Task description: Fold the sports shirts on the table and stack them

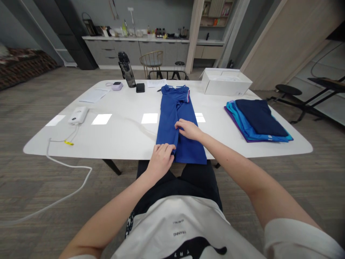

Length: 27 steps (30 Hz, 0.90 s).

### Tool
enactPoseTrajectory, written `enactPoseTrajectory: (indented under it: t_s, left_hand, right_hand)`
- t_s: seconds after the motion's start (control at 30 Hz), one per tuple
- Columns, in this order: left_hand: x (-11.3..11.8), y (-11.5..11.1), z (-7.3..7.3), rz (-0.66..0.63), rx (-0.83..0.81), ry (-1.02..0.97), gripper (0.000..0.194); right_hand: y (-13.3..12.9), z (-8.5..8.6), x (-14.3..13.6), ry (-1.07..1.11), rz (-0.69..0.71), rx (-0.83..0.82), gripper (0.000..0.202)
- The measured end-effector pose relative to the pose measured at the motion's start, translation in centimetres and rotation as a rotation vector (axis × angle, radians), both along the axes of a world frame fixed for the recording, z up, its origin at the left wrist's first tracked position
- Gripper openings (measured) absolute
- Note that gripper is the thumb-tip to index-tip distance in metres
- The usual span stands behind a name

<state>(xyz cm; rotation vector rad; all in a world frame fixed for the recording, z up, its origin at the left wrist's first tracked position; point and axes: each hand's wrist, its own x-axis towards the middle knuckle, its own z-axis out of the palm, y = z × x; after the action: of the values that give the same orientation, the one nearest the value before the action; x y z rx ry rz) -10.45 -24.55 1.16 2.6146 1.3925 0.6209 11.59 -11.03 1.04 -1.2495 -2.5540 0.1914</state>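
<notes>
Royal-blue short-sleeved fabric shirt [167,115] lies under L hand [161,156], clamped on its near edge, & R hand [189,129], fingertips pinching fold; overhanging hem [191,159] cd drag fold askew if L grip slips.

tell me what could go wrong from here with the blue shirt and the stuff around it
The lower edge of the blue shirt overhangs the near edge of the table, so a tug could perhaps slide it toward the lap. The left fingers and right fingers are at its folded layer, which might crease if they pull unevenly. The white cable hangs off the table and might get snagged.
</notes>
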Motion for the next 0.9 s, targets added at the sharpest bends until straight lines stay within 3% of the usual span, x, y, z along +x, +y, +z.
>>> enactPoseTrajectory:
  t_s: [0.07, 0.17, 0.23, 0.5, 0.77, 0.9]
  left_hand:
    - [0.8, -0.1, -0.8, -0.012, -0.017, 0.004, 0.031]
    - [1.5, -0.3, -2.1, 0.046, -0.020, 0.104, 0.020]
    - [1.6, -0.3, -2.6, 0.009, -0.017, 0.151, 0.016]
    - [1.0, 0.7, -1.2, -0.367, -0.025, 0.145, 0.035]
    - [-1.0, 4.8, -1.4, -0.470, -0.231, 0.064, 0.034]
    - [-1.7, 6.0, -2.2, -0.562, -0.267, 0.090, 0.051]
  right_hand:
    - [-0.8, -0.5, 0.8, -0.024, -0.014, -0.005, 0.024]
    - [-2.4, -1.5, 1.4, -0.068, 0.004, -0.048, 0.027]
    - [-3.4, -2.0, 1.4, -0.044, 0.019, -0.081, 0.031]
    - [-5.6, -1.5, 2.2, 0.094, 0.018, -0.166, 0.028]
    - [-8.0, -2.0, 3.6, 0.097, 0.070, -0.195, 0.031]
    - [-8.8, -2.5, 4.4, 0.112, 0.086, -0.220, 0.033]
